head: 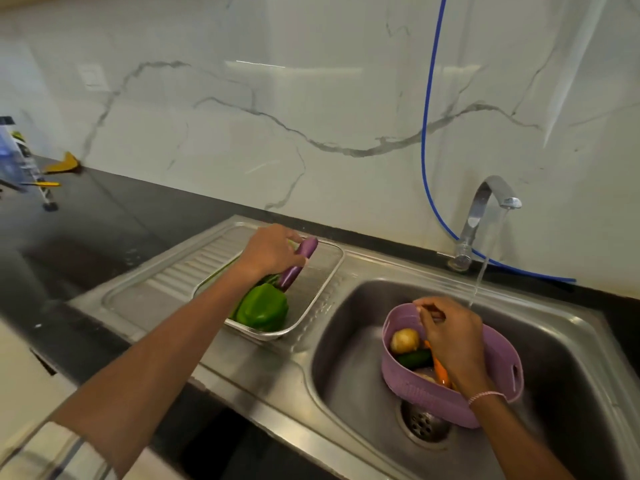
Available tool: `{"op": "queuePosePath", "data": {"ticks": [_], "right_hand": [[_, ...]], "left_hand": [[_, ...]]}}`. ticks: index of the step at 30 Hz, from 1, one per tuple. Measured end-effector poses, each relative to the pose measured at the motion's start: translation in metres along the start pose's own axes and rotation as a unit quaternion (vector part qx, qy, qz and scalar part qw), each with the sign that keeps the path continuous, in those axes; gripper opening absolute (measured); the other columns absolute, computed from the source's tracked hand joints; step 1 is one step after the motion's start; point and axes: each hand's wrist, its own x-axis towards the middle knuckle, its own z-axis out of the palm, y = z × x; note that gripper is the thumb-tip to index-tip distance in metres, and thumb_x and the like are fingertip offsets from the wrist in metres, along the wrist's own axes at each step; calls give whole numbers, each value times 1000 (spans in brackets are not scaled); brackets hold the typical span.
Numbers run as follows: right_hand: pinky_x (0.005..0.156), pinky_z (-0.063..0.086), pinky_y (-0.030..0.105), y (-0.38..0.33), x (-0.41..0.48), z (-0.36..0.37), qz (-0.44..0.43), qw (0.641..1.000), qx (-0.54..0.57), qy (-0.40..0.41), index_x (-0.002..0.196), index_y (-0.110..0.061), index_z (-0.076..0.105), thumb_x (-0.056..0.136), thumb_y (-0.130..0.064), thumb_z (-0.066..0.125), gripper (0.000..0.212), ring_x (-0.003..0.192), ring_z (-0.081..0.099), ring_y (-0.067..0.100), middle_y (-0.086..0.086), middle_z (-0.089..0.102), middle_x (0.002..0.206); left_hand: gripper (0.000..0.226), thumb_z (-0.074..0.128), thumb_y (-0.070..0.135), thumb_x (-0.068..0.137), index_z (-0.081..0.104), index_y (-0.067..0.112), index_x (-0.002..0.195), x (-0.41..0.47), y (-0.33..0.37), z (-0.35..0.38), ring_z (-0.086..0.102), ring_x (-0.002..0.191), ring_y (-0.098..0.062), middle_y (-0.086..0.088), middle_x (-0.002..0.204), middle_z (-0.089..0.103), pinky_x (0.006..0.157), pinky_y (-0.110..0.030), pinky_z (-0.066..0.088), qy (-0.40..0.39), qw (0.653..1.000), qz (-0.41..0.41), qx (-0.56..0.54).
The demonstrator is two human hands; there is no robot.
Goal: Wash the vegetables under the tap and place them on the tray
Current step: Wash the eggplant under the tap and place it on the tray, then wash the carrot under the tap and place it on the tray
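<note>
With your left hand (pixel 268 251) curled round the aubergine (pixel 298 263) at mid-frame, lay it flat in the tray (pixel 306 318) beside the green pepper (pixel 265 308) before letting go, while your right hand (pixel 450 337), fingers curled on something I cannot make out, steadies the purple basket (pixel 500 356) at lower right.

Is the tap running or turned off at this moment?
Running. A thin stream of water falls from the tap into the sink, just behind the purple basket.
</note>
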Motion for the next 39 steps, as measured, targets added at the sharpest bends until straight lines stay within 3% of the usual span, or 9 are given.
{"op": "queuePosePath", "data": {"ticks": [5,12,20,23,26,30,33,37,39], "right_hand": [[87,48,32,0,0,4,-5,1000,-23,-19,111,-15,77,97,-11,71,16,95,64,19,4,75,106],[90,55,37,0,0,-1,27,999,-25,-28,115,-15,76,98,-12,71,18,99,68,20,5,76,110],[84,54,31,10,4,-14,50,999,-21,1,108,-22,77,99,-13,68,15,90,66,13,-6,72,97],[80,55,32,30,13,-27,128,987,-92,8,98,-25,78,100,-19,65,15,87,69,19,-1,75,92],[79,53,34,52,15,-35,213,954,-183,-109,87,-25,80,96,-24,70,14,91,70,26,2,75,92],[83,53,35,68,9,-29,234,928,-210,-202,83,-20,79,91,-30,79,13,89,67,20,2,75,88],[88,57,40,69,2,-15,201,917,-219,-267,87,-18,73,98,-36,65,22,91,69,26,5,75,90],[110,47,40,71,-2,0,124,865,-233,-427,136,-23,67,102,-31,62,35,123,63,34,8,68,135],[114,43,38,74,-1,1,123,858,-236,-439,147,-24,60,103,-30,59,44,128,60,34,8,65,143]], "left_hand": [[61,82,32,82,62,26,139,16,-14,19,63,120,-28,-4,131,68,99,-35,51,-71,979,61,184],[18,72,31,87,73,21,101,16,0,29,68,102,-28,-6,107,70,69,-32,44,-79,924,76,365],[32,72,27,87,69,17,118,14,18,37,69,111,-29,-8,118,70,80,-35,52,-108,890,70,437],[25,55,19,94,67,17,117,9,48,47,68,107,-34,-10,116,65,84,-44,55,49,932,141,330],[22,50,30,95,69,25,105,-8,93,73,70,93,-35,-6,101,73,76,-44,57,135,954,229,137],[21,56,34,92,75,31,99,-23,131,136,71,93,-28,-1,99,78,79,-38,57,-28,975,217,36],[14,64,30,88,78,31,93,-18,135,185,72,100,-26,1,104,77,90,-40,59,-143,980,139,9],[18,66,21,87,76,29,74,-15,129,229,77,77,-20,3,78,79,81,-41,65,-192,975,40,-102],[16,69,24,86,77,32,76,-16,123,238,76,83,-21,6,83,79,84,-41,64,-188,978,32,-82]]}}
